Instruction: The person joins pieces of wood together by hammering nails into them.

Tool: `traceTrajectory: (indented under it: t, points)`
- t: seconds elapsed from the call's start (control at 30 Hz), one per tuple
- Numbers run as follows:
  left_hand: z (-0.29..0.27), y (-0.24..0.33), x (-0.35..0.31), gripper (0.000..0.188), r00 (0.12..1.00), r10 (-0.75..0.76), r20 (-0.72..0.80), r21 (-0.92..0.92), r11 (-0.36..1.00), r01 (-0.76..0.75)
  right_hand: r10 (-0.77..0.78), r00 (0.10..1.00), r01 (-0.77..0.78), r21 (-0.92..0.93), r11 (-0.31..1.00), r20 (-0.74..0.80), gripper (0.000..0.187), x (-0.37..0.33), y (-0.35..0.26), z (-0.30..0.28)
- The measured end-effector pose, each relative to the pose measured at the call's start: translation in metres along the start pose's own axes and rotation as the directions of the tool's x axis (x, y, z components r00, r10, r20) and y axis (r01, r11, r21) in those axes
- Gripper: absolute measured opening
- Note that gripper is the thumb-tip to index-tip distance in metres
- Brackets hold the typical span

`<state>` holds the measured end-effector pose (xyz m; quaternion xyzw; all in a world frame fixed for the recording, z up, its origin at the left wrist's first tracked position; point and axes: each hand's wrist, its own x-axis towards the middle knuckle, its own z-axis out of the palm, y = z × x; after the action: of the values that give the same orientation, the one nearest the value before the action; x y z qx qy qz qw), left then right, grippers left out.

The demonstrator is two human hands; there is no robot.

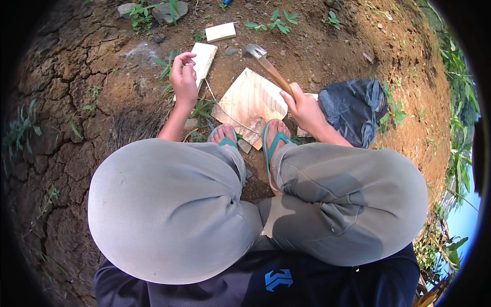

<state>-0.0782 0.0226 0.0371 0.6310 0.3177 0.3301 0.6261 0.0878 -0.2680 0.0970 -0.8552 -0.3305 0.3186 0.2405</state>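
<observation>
My right hand [307,109] is wrapped round the wooden handle of a claw hammer [273,73], whose metal head points away to the far left. Under and beside the hammer, a wide pale wooden board [249,94] lies on the soil in front of my feet. My left hand [183,80] is raised with its fingers curled in, and whatever may be between them is too small to make out. Just behind and beside that hand is a pale plank [205,57]. A short wood block [220,32] lies farther off.
A dark plastic bag [353,110] sits right of my right hand. My feet in green flip-flops [269,148] flank the board's near edge, where a thin stick [221,106] and a wood scrap lie. Stones [170,12] and small weeds dot the cracked, sloping soil.
</observation>
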Motion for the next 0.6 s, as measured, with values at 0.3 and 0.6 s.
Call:
traceTrajectory:
  t: [0.3,0.6]
  points:
    - [0.000,-0.005,-0.001,0.025,1.000,0.014,0.009,-0.010,1.000,-0.014,-0.021,1.000,0.020,-0.040,0.999,-0.015,0.035,0.002,-0.013,-0.017]
    - [-0.002,0.006,0.010,0.025,0.997,0.065,-0.041,-0.029,0.997,-0.066,0.027,0.995,-0.012,-0.148,0.989,0.099,0.036,0.013,0.007,0.019]
